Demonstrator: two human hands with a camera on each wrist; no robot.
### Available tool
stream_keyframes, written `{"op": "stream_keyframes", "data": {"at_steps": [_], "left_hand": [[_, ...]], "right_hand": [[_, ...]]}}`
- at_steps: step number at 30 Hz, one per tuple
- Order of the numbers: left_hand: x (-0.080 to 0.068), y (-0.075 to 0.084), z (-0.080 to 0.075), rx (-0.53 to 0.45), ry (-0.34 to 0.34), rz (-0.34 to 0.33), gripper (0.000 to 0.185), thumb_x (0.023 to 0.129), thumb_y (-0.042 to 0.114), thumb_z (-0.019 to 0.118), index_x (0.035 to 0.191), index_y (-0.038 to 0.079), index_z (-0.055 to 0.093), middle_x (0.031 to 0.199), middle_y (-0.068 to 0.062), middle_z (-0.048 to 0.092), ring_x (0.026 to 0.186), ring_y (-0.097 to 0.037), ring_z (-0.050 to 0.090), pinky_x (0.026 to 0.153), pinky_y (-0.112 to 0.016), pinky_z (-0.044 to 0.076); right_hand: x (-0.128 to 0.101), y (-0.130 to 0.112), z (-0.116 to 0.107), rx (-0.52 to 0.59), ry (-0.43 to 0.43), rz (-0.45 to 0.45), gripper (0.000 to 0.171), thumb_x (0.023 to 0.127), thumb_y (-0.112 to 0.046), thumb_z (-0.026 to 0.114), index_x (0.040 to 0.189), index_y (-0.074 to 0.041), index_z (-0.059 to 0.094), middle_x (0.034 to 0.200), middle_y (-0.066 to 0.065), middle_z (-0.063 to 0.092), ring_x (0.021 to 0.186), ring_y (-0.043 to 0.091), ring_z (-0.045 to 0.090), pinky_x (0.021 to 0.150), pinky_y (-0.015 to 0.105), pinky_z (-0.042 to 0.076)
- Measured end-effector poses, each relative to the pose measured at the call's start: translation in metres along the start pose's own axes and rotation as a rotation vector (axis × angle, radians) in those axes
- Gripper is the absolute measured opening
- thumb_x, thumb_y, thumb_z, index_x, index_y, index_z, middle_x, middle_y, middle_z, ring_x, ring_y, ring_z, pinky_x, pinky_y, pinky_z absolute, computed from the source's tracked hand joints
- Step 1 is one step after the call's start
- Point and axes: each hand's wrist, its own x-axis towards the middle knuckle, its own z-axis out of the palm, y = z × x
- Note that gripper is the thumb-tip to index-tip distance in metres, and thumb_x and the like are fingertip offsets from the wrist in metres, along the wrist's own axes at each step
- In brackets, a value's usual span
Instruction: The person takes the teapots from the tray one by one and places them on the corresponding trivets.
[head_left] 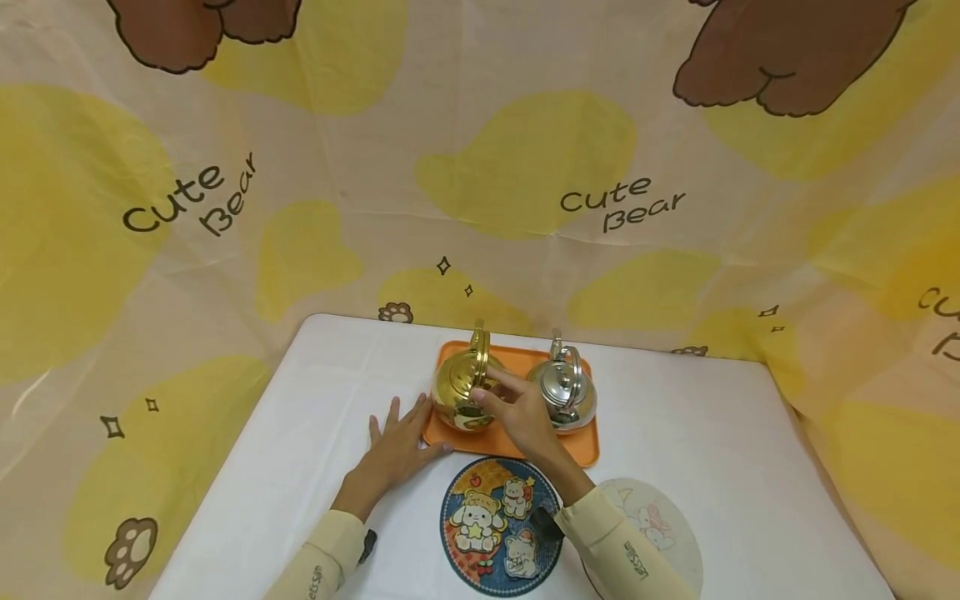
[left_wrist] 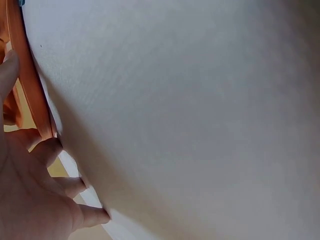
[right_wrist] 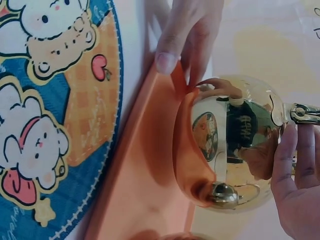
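left hand point(head_left: 397, 452) splayed; likely bracing orange rectangular plastic tray point(head_left: 491, 443), near-left corner | right hand point(head_left: 525, 417) at round gold metal teapot point(head_left: 453, 380); grip unclear

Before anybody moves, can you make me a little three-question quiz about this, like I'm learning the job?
1. True or false: in the head view, the silver kettle is left of the gold kettle.
2. Which hand touches the orange tray?
3. Pick one: the round blue mat shows A) racing cars, B) cartoon animals, C) clocks.

Key: 1. False, it's on the right. 2. The left hand. 3. B.
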Motion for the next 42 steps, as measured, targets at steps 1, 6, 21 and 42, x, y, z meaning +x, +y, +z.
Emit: {"op": "stream_keyframes", "data": {"at_steps": [1,6,21,42], "left_hand": [[0.0,0.0,0.0,0.001,0.0,0.0,0.096,0.099,0.064,0.063,0.17,0.014,0.024,0.176,-0.012,0.024,0.161,-0.053,0.0,0.12,-0.08,-0.004],[0.0,0.0,-0.002,0.001,0.0,-0.004,0.095,0.099,0.062,0.064,0.17,0.013,0.025,0.176,-0.013,0.024,0.161,-0.053,0.0,0.121,-0.08,-0.005],[0.001,-0.001,-0.003,-0.004,-0.004,-0.014,0.095,0.098,0.063,0.064,0.171,0.018,0.023,0.176,-0.013,0.024,0.161,-0.053,-0.001,0.121,-0.079,-0.006],[0.0,-0.001,0.0,0.01,0.015,0.021,0.092,0.099,0.061,0.065,0.17,0.018,0.025,0.175,-0.012,0.024,0.16,-0.055,0.003,0.119,-0.082,-0.002]], "right_hand": [[0.0,-0.002,0.0,0.0,0.001,-0.004,0.044,0.1,-0.016,0.076,0.143,-0.011,0.069,0.103,0.015,0.075,0.087,0.027,0.07,0.074,0.051,0.063],[-0.001,-0.009,0.0,0.013,0.011,-0.019,0.045,0.098,-0.013,0.077,0.142,-0.008,0.069,0.103,0.018,0.074,0.084,0.025,0.071,0.071,0.049,0.064],[-0.009,-0.023,-0.006,0.038,-0.004,-0.035,0.046,0.098,-0.007,0.076,0.143,-0.002,0.066,0.105,0.023,0.07,0.085,0.023,0.07,0.072,0.038,0.064],[-0.029,-0.027,-0.017,0.043,-0.025,-0.105,0.043,0.099,-0.004,0.074,0.142,-0.003,0.067,0.131,0.018,0.067,0.089,0.016,0.067,0.073,0.036,0.064]]}}
